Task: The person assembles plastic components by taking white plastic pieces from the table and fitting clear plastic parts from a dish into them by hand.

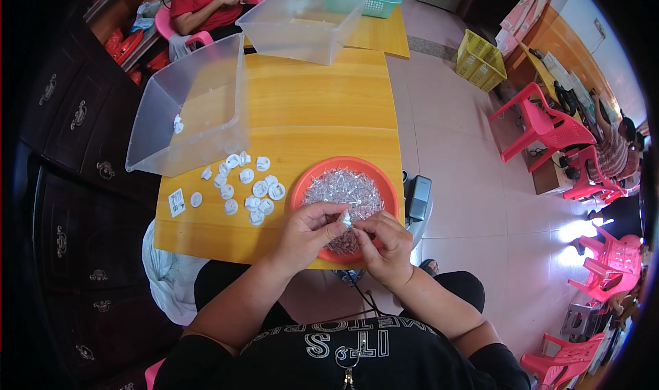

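Above the near side of an orange-red round tray (395, 204), both hands meet at a small white plastic part (346, 218). My left hand (309, 232) pinches this part between thumb and fingertips. My right hand (386, 244) is closed in a pinch right beside it; what its fingertips grip is too small to make out. A heap of small clear plastic pieces (343, 187) fills the tray. Left of it, several round white plastic parts (266, 188) lie loose on the yellow wooden table (322, 108).
Beyond the white parts stands a clear plastic bin (154, 139), another clear bin (295, 29) behind it. A printed white label (176, 202) lies near the table's left edge. A dark device (418, 198) is off the right edge. Across the table sits a person in red (199, 5).
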`<state>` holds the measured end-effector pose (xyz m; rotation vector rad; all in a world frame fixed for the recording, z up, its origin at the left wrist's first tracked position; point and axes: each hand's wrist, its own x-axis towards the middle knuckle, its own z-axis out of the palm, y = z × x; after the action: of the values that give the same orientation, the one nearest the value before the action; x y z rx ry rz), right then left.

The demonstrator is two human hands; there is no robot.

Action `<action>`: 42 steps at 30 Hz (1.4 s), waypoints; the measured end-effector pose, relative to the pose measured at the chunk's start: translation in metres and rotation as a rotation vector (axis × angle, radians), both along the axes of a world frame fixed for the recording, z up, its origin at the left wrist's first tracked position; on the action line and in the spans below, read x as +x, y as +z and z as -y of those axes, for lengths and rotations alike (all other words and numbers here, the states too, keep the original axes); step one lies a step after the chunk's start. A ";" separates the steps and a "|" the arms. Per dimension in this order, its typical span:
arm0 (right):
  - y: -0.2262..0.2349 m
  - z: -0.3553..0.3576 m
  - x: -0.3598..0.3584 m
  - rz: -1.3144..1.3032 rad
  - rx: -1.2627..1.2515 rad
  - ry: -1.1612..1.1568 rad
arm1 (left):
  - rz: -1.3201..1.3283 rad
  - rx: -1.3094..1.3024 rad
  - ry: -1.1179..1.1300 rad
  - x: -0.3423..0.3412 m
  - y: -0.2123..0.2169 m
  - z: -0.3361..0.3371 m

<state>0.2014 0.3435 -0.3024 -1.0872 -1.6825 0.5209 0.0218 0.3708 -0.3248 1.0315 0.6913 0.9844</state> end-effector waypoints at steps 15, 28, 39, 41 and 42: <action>-0.007 -0.009 0.005 0.089 -0.149 -0.016 | -0.153 0.267 0.567 -0.035 0.049 -0.028; -0.021 -0.014 0.013 0.526 -0.018 0.026 | -0.568 0.371 0.828 -0.092 0.039 -0.068; -0.028 -0.018 0.019 0.416 -0.012 0.018 | -1.161 0.770 0.087 -0.022 0.018 -0.018; -0.028 -0.019 0.020 0.398 -0.021 0.007 | -1.124 0.758 0.067 -0.024 0.015 -0.021; -0.028 -0.019 0.020 0.385 -0.046 0.003 | -1.092 0.747 0.048 -0.025 0.014 -0.022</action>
<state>0.2215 0.3621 -0.3299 -1.2788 -2.0115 0.3689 -0.0028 0.3926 -0.3106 2.2788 1.2625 0.6547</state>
